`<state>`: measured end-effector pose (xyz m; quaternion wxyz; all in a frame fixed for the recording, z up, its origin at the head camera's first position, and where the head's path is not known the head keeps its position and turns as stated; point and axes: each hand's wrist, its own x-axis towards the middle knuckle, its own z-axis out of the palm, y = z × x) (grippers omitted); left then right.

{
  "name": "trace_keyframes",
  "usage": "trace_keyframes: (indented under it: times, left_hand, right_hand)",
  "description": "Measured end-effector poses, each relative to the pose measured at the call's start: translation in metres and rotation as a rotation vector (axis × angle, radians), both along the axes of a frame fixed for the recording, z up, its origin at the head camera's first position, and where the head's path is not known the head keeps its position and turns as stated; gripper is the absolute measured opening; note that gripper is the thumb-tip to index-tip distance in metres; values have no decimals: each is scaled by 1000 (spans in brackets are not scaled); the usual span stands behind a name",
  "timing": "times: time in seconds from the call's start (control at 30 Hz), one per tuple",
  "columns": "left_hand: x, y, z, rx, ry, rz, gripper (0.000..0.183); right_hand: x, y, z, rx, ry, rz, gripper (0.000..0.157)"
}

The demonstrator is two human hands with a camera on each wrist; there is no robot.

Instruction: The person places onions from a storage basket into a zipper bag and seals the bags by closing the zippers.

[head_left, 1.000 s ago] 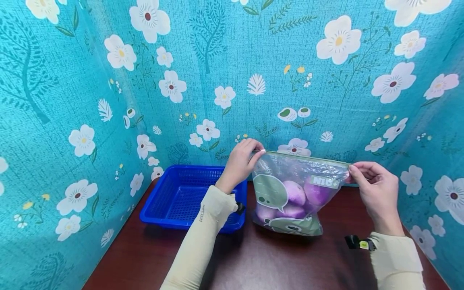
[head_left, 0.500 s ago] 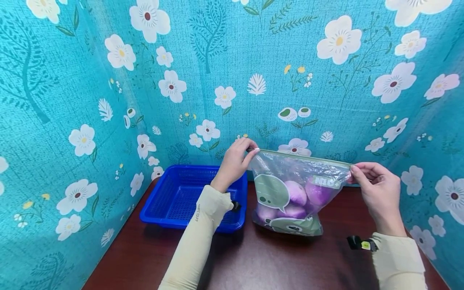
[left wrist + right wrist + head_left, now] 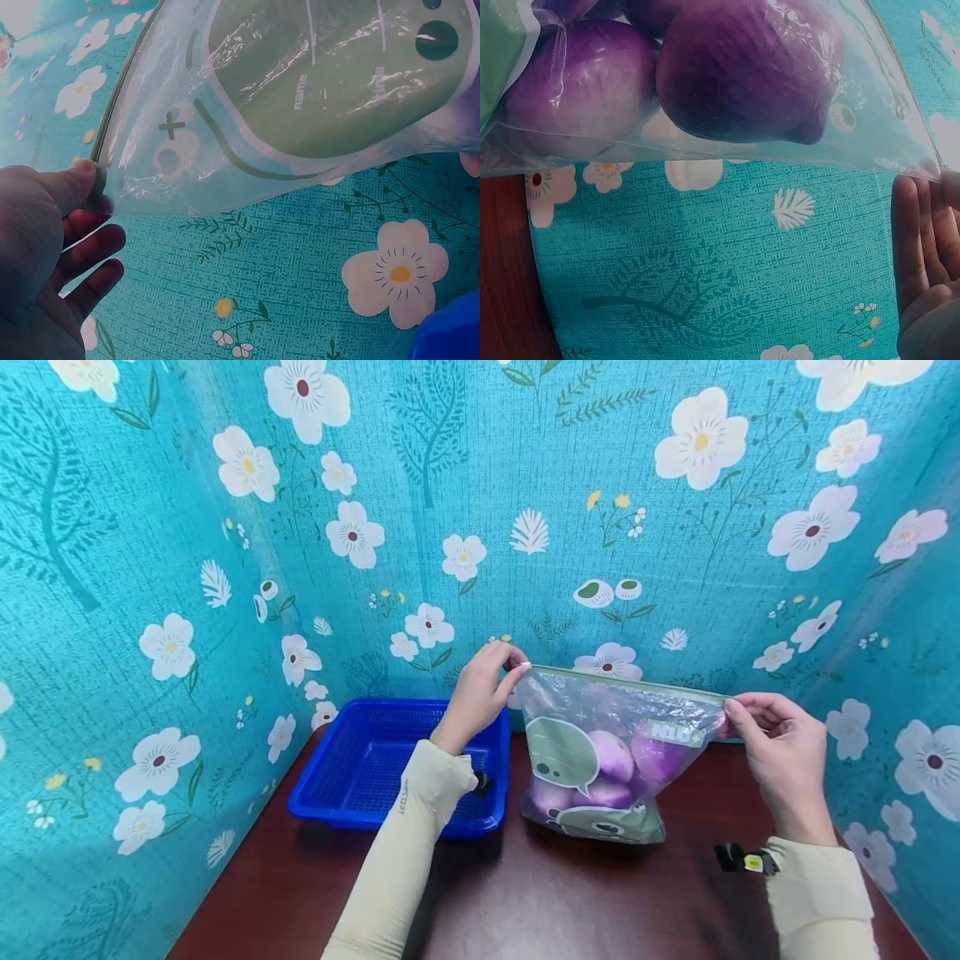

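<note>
A clear zip bag (image 3: 555,702) with green prints stands on the table, its top edge pulled taut and sloping slightly down to the right. Inside it lie several round purple onions (image 3: 611,756); in the right wrist view one onion (image 3: 750,71) shows a pointed tip. My left hand (image 3: 480,689) pinches the bag's left top corner between thumb and forefinger, its other fingers loosely bent in the left wrist view. At the opposite top corner, my right hand (image 3: 783,752) pinches the edge between thumb and fingers. Whether the green zip strip (image 3: 622,681) is fully sealed cannot be told.
To the left of the bag, a blue plastic basket (image 3: 322,777) with slotted walls sits partly behind my left forearm. The dark red-brown table (image 3: 570,902) is bounded by a turquoise flowered cloth (image 3: 495,460) at the back and both sides.
My left hand has shifted a little to the left with the bag's corner, stretching the top edge wider. The right hand has barely moved, and the bag's base stays in place.
</note>
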<state>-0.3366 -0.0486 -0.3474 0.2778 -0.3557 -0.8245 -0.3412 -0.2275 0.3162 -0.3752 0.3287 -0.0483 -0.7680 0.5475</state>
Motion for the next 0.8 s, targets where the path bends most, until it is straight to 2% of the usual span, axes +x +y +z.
trace_keyframes:
  times: [0.37, 0.53, 0.8]
  left_hand:
    - [1, 4, -1, 36, -41, -5, 16]
    - [3, 6, -3, 66, -53, -32, 14]
    - [5, 10, -7, 36, -85, -64, 13]
  right_hand:
    - [-3, 0, 0, -16, 25, -13, 25]
    - [-3, 0, 0, -18, 19, -25, 23]
    - [-3, 0, -2, -8, 13, -40, 26]
